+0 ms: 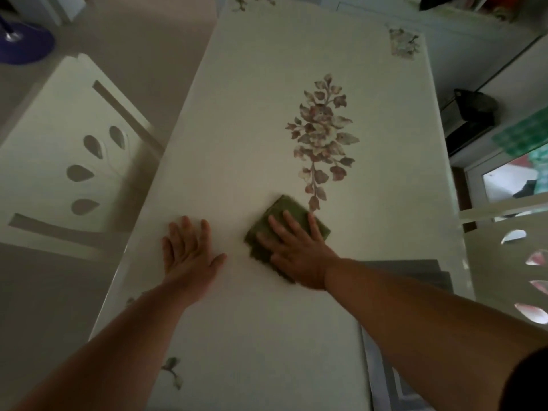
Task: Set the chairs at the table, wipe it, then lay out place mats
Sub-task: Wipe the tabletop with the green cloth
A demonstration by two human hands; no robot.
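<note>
A long white table (252,120) with a printed leaf pattern fills the view. My right hand (293,250) lies flat with fingers spread on a folded green cloth (283,210), pressing it to the tabletop just below the leaf print. To its left, my left hand (189,253) rests flat and empty on the bare table. Grey place mats (415,274) lie stacked near the table's right edge, partly hidden under my right forearm. One white chair (59,149) with leaf-shaped cutouts stands at the left side, and another white chair (510,256) stands at the right.
A purple round base (23,46) sits on the floor at far left. At the right, a dark bag (471,108) rests on a low unit beside a white door, with green fabric (522,134) hanging there. Floor shows between the left chair and the table.
</note>
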